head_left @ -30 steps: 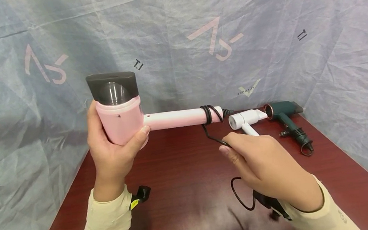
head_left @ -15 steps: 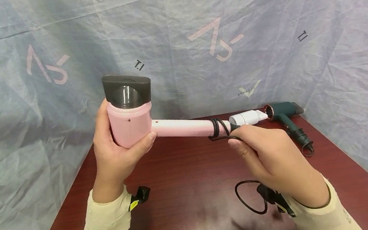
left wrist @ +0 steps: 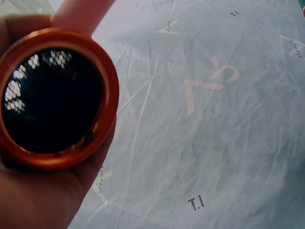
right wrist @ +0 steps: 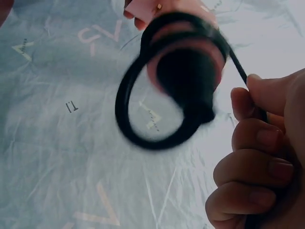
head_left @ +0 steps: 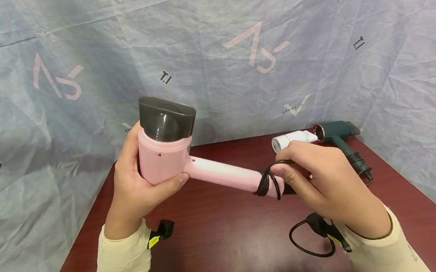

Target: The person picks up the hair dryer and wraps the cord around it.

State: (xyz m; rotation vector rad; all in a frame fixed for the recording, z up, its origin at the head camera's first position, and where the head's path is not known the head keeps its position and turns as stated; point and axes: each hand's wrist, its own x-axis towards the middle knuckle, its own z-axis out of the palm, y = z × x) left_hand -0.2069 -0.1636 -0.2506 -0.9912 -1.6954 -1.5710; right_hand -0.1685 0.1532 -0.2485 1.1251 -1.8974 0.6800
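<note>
A pink hair dryer [head_left: 164, 164] with a dark flat nozzle [head_left: 168, 121] is held up over the table, nozzle upward. My left hand [head_left: 131, 189] grips its head, thumb across the front near the handle joint. From the left wrist, the dryer's rear shows a dark round grille with an orange-looking rim [left wrist: 112, 90]. The black cord [head_left: 263, 184] is wound round the handle's end, and the handle slopes down to the right. My right hand [head_left: 332, 182] pinches the cord between thumb and forefinger; in the right wrist view, the other fingers [right wrist: 252, 167] curl in and a cord loop [right wrist: 123, 107] hangs at the handle's end.
On the dark red table [head_left: 212, 249], a white hair dryer [head_left: 292, 139] lies at the back right, partly behind my right hand. Beside it is a dark green hair dryer [head_left: 336, 130] with its cord wrapped round the handle. Grey printed cloth [head_left: 203, 59] surrounds the table.
The pink dryer has shifted right and slightly down, and its handle has tipped from level to sloping downward. The right hand has carried the cord up and over the handle's end.
</note>
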